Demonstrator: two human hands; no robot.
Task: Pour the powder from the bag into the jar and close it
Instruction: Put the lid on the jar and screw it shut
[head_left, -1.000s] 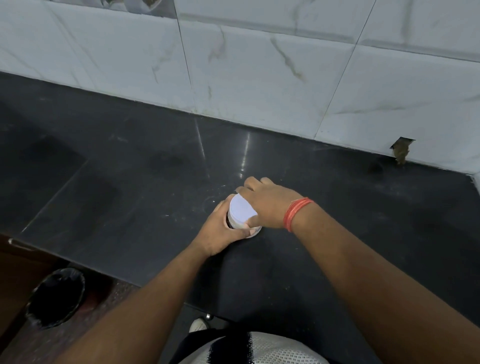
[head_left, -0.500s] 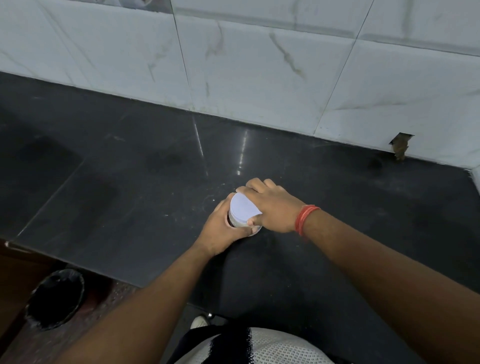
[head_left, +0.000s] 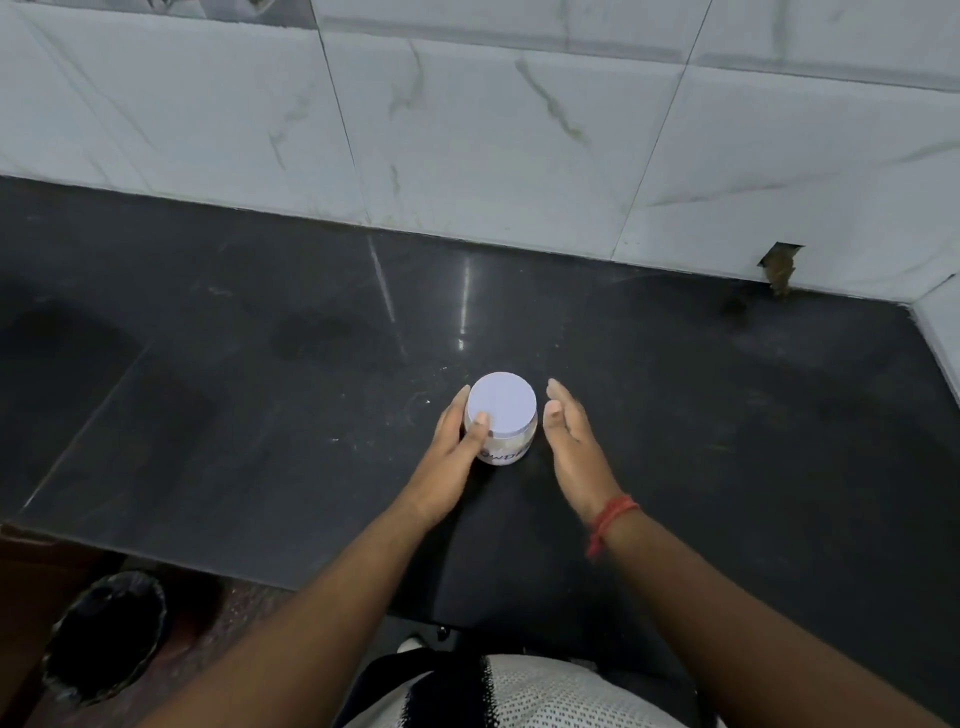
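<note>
Head view: a small jar (head_left: 501, 434) stands upright near the middle of the dark polished desk (head_left: 260, 415), its flat white lid (head_left: 502, 404) seated on top and a band of partly legible lettering showing on its lower wall. The left hand (head_left: 454, 457) lies against the jar's left side, fingers curved round the wall and the thumb (head_left: 480, 426) resting over the lid's near-left edge, so that this hand holds the jar. The right hand (head_left: 571, 447) is just beside the jar on its right, apart from it, palm turned inward with the fingers straight and spread loosely, grasping nothing. A red thread band (head_left: 610, 522) circles the right wrist. Behind the desk rises a wall of white marble-veined tiles (head_left: 493, 130); a small broken notch (head_left: 779, 265) interrupts the tile edge at the far right, where tile meets desk. Below the desk's near edge, at lower left, a dark round bin (head_left: 104, 639) sits on the floor. The person's white mesh garment with a black stripe (head_left: 519, 696) fills the bottom centre of the frame.
</note>
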